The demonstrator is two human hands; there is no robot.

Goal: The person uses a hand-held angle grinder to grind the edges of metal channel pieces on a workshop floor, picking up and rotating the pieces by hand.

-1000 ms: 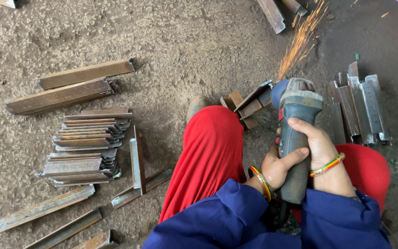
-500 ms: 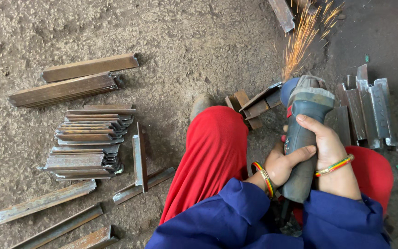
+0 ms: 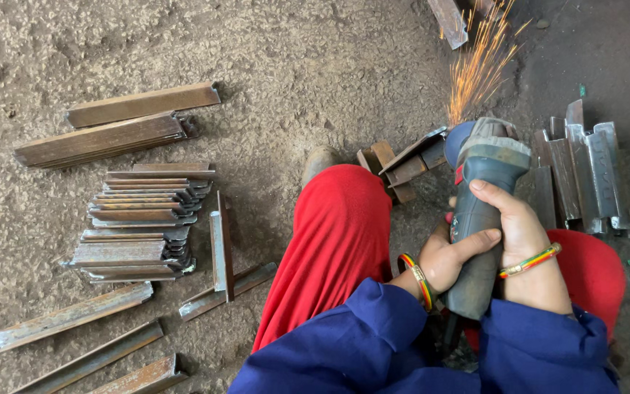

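Two hands (image 3: 486,244) clamp grinder (image 3: 479,211) against angle-iron (image 3: 411,157) edge.

Left hand (image 3: 452,257): fingers closed, thumb stretched to the right, striped bangle on the wrist.
Right hand (image 3: 520,232): curled from above, fingertips pointing far and left, wrist bangle too.
Sleeves: blue, both forearms near together.

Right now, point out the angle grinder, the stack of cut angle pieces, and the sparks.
angle grinder (image 3: 484,182), head view, on its grey body.
stack of cut angle pieces (image 3: 140,219), head view, mid-stack.
sparks (image 3: 475,66), head view, middle of the spray.
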